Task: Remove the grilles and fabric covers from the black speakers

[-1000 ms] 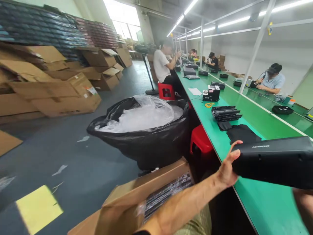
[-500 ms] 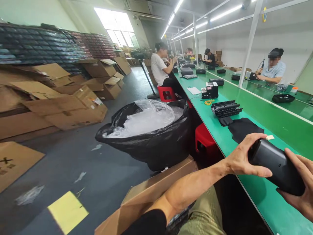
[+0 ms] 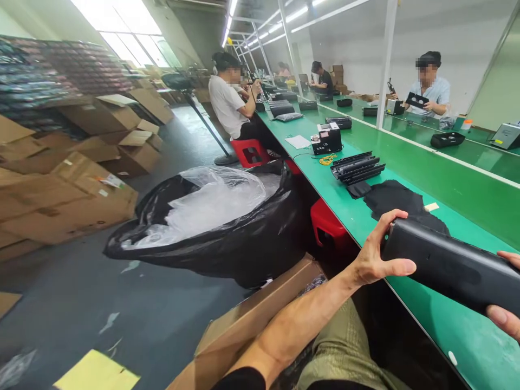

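A long black bar-shaped device (image 3: 450,268) is held level above the near edge of the green bench (image 3: 430,319). My left hand (image 3: 376,257) cups its left end, thumb under and fingers over the top. My right hand (image 3: 504,298) grips the other end at the frame's right edge; only a few fingers show. A black cloth (image 3: 396,200) lies on the bench just beyond the device. Farther along sits a stack of black bars (image 3: 355,167).
A black bin bag (image 3: 227,238) stuffed with clear plastic stands left of the bench, beside red stools (image 3: 327,227). An open carton (image 3: 247,325) sits by my knee. Cardboard boxes (image 3: 69,184) pile up at left. Several people work along the benches farther back.
The device has swung from end-on to lying crosswise in front of me. My view has shifted right and slightly down. Both hands keep their hold.
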